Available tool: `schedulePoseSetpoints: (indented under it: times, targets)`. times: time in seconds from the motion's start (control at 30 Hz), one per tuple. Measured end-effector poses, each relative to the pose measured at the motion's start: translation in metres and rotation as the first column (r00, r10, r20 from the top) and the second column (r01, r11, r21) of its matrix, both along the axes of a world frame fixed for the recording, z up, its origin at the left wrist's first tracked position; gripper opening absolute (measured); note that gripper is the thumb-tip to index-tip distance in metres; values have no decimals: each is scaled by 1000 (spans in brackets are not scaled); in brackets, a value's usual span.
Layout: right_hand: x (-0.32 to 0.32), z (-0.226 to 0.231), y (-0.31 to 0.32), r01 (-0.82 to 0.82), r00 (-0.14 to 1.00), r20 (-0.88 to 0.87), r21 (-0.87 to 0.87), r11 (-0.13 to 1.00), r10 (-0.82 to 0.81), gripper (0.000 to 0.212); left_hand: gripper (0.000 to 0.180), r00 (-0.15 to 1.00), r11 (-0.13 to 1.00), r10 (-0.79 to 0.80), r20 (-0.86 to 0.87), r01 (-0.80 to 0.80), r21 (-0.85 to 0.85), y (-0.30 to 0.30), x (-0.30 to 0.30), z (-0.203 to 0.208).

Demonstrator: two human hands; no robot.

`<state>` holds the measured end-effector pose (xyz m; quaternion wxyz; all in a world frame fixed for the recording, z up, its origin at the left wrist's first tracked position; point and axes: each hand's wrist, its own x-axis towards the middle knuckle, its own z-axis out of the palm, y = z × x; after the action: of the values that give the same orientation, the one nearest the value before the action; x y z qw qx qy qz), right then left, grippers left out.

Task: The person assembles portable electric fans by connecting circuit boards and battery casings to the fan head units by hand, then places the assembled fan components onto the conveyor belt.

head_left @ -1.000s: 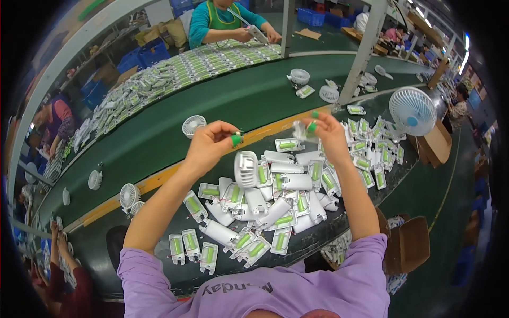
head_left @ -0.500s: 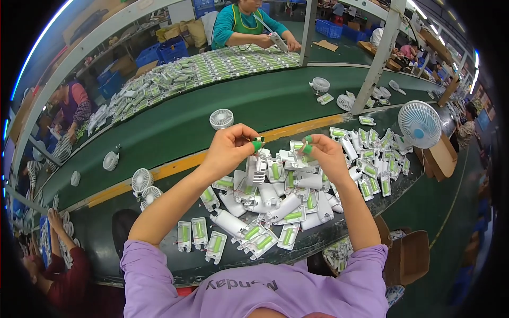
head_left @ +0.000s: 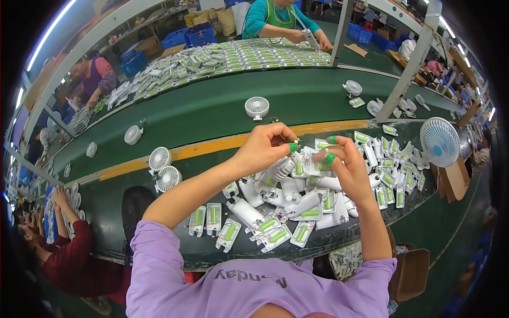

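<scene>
My left hand [head_left: 268, 148], fingertips wrapped in green, pinches a small circuit board [head_left: 295, 143] above the pile. Just under it is a white fan head [head_left: 281, 168] with a slatted grille; whether wires join it to the board is too fine to tell. To the right, my right hand [head_left: 350, 161] is raised with its green-wrapped thumb and forefinger apart. A blurred fingertip shows beside that thumb, and I make out nothing held there. Beneath both hands lie many white handle shells [head_left: 305, 204] with green battery cells, heaped on the dark workbench [head_left: 212, 249].
Beyond a yellow edge strip [head_left: 207, 147] runs a green conveyor belt [head_left: 207, 108] carrying a round fan [head_left: 257, 107]. Two fans [head_left: 168, 178] stand left of my forearm. A larger fan [head_left: 439, 141] is at the right, over a cardboard box [head_left: 453, 177]. Co-workers sit across and at left.
The whole view has swung left, so the scene sits farther right. My right thumb and forefinger have parted from a pinch. The fan head under my left hand has turned.
</scene>
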<state>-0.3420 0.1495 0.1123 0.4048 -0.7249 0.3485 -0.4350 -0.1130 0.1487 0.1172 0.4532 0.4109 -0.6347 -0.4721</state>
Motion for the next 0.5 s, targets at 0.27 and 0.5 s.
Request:
schedulePoseSetpoints:
  times: [0.27,0.5]
  targets:
    - [3,5,3,-8,1000,25,228,974,3,13,12,1000,1000,-5,28,4,13,1,0,0]
    - [8,-2,-4,-42,999,31,-40,998,44,14,13,998,998,-49,45,48,34,3,-5,2]
